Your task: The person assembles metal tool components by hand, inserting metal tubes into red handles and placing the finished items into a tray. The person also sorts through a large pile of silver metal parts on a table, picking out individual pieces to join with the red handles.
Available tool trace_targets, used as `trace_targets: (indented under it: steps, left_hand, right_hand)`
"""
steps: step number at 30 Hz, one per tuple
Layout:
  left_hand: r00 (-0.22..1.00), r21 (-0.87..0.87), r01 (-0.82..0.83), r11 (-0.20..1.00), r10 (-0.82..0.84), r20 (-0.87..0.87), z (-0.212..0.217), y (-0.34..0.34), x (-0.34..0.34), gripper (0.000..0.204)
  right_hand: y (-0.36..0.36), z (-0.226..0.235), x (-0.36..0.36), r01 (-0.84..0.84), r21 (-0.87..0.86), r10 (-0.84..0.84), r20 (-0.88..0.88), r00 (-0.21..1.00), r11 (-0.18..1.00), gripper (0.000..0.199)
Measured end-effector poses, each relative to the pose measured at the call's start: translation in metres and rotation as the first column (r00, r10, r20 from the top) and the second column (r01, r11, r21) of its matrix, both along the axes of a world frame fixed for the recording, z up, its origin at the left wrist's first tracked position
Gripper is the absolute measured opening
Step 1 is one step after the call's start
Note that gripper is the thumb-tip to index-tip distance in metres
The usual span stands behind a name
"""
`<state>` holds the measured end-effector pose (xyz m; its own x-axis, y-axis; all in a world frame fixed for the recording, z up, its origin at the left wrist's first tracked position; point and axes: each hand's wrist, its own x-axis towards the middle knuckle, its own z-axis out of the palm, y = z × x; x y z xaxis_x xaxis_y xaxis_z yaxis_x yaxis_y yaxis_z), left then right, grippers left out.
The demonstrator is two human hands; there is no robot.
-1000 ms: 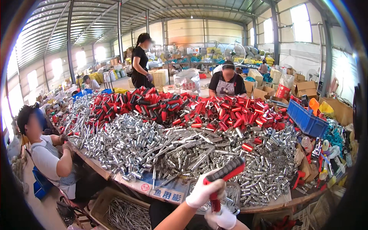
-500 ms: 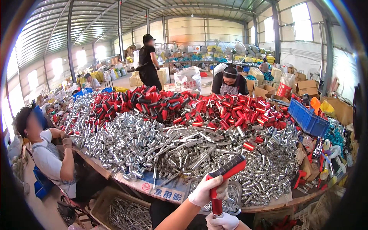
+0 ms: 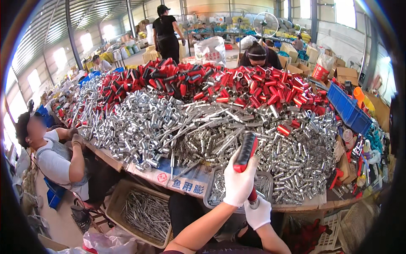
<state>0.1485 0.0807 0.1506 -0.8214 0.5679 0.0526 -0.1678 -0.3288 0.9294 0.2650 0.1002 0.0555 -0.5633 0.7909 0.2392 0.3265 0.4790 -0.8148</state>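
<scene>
The left hand (image 3: 239, 182), gloved white, was wrapped round a red-and-black handle (image 3: 246, 151) standing upright over the metal tray (image 3: 211, 195) at the table (image 3: 296, 206) edge. The right hand (image 3: 258, 213) clutched its lower end, hiding it; what lay beneath could not be made out.

Handle's (image 3: 246, 151) lower end perhaps glove-hidden (image 3: 239, 183)

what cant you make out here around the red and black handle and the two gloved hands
Head view, the only one:
- Lower end of the red and black handle: wrapped by the left hand and right hand.
- Part at the handle's base: too small to identify.
- Contents of the metal tray: partly behind the hands.
- Fingertips: inside white gloves.
- Table near edge: bent by fisheye rim.
</scene>
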Motion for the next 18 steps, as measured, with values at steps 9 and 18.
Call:
trace_targets:
  steps: [9,18]
  left_hand:
    - [0.820,-0.246,0.343,0.907,-0.417,-0.392,-0.031,-0.008,-0.078,0.068]
    - [0.622,-0.695,-0.617,0.369,-0.313,-0.718,-0.115,-0.039,-0.208,0.076]
  right_hand:
    - [0.019,0.000,0.017,-0.547,-0.805,0.169,-0.520,0.837,0.231,0.011]
    - [0.041,-0.048,-0.002,-0.623,-0.582,0.158,-0.652,0.742,0.523,0.056]
